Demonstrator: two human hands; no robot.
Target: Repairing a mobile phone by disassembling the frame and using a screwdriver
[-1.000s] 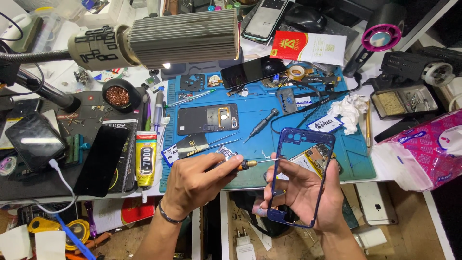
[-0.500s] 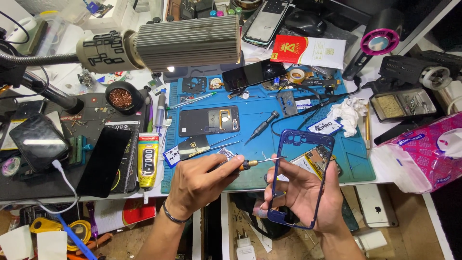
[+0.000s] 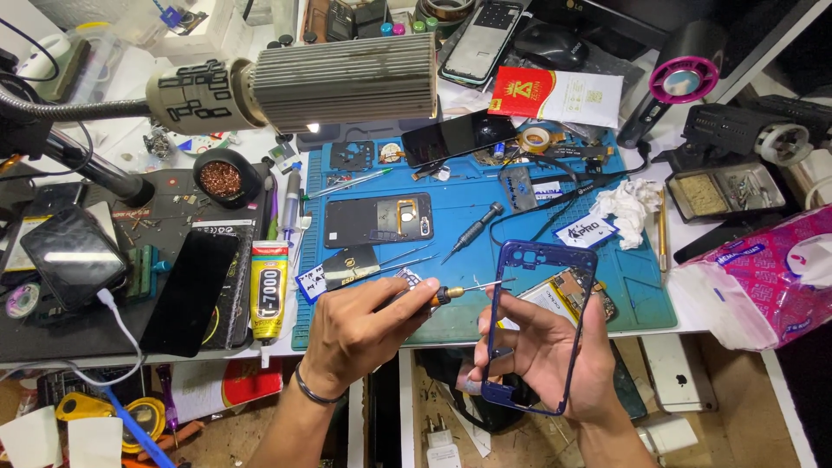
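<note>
Right now the left hand [image 3: 360,334] is curled shut around a small screwdriver [image 3: 451,293], its thin tip pointing toward the right hand and reaching the near edge of the frame [image 3: 537,325]. The right hand [image 3: 555,351] grips that blue phone frame from behind, fingers [image 3: 511,312] wrapped through its opening, holding it upright and slightly tilted just over the front edge of the surface. A dark band sits on the left wrist.

Just beyond the left hand lie tweezers [image 3: 407,257] and a small black card, and farther out a phone back [image 3: 379,219] with its camera cut-out, all on the blue mat [image 3: 485,208]. Beyond the right hand, partly hidden by the frame, lies an opened phone [image 3: 576,290] showing its board. A second screwdriver [image 3: 472,232] lies between the two hands and the far side of the mat. To the left of the left hand stands a yellow glue tube [image 3: 269,290], then a dark phone [image 3: 189,293] face up. To the right of the right hand sits a pink tissue pack [image 3: 763,277]. Far above both hands a ribbed lamp head [image 3: 347,82] hangs over the mat.
</note>
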